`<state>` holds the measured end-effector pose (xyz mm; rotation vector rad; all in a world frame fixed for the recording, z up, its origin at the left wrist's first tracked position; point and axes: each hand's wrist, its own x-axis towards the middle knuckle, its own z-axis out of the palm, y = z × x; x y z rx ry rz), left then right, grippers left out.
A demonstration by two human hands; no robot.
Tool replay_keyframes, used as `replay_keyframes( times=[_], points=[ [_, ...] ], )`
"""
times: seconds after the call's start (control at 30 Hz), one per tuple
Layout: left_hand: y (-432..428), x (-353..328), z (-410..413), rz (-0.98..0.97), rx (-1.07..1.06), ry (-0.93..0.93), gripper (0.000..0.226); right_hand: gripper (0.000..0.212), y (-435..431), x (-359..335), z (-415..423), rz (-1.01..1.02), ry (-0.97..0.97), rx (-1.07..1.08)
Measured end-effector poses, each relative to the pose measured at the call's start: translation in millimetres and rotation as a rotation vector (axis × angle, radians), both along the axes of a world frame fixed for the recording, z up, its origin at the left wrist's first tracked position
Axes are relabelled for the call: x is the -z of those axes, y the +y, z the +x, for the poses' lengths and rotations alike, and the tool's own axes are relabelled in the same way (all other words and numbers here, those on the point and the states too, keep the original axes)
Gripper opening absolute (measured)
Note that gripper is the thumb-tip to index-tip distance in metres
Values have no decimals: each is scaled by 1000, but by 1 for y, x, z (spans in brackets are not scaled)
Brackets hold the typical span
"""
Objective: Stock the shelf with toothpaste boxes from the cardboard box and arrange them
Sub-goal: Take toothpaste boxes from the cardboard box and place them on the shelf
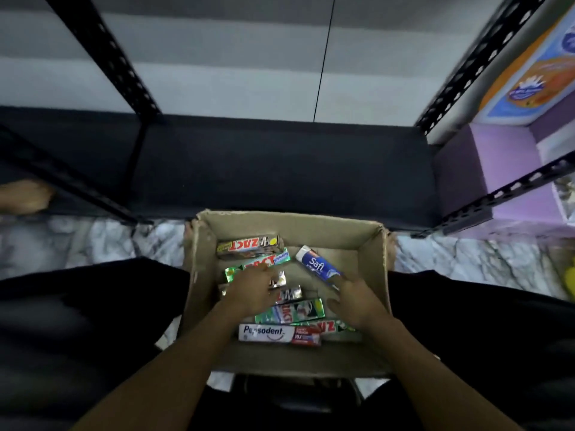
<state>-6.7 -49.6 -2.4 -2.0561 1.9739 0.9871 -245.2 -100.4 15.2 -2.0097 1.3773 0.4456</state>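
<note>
Marble floor [124, 241] bears the cardboard box [289, 225]; inside it toothpaste boxes [249, 244] lie jumbled. Left hand [249, 290] curls over them, grip unclear; right hand [354, 301], fingers loose, touches the Safi box [317, 264]. Beyond it, the shelf [280, 169]. Best grasp one box by its long sides.

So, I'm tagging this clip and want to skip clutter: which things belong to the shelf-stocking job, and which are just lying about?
Job: cardboard box, Zact boxes, Safi box, Pepsodent box, dark shelf, left hand and right hand reaching into the box.
Lying about: purple container, orange-and-blue printed panel, yellow thing at the right edge.
</note>
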Motion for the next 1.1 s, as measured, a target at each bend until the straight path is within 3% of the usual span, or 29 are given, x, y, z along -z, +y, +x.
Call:
replay_keyframes(
  times=[0.13, 0.33, 0.43, 0.53, 0.63, 0.7, 0.8, 0.93, 1.1],
  points=[
    [32, 34, 4, 244, -39, 7, 35, 32, 12, 28, -3, 252, -27, 23],
    [57, 67, 13, 505, -210, 55, 35, 60, 17, 55, -11, 400, 24, 105],
    [60, 72, 21, 562, -281, 110, 38, 94, 24, 101, -28, 424, 57, 186],
    [64, 75, 25, 590, -372, 161, 49, 82, 25, 116, -35, 480, 31, 235],
    [66, 78, 25, 605, -451, 211, 53, 87, 18, 96, -26, 494, 6, 363],
    [66, 80, 26, 588, -490, 211, 58, 69, 16, 96, -26, 493, -7, 399],
    [65, 81, 28, 580, -479, 204, 67, 61, 15, 107, -31, 458, 125, 344],
    [61, 75, 28, 559, -340, 150, 64, 54, 18, 91, -24, 454, 311, 77],
    [59, 69, 27, 572, -172, 72, 31, 62, 19, 95, -24, 467, 372, -60]
  ],
)
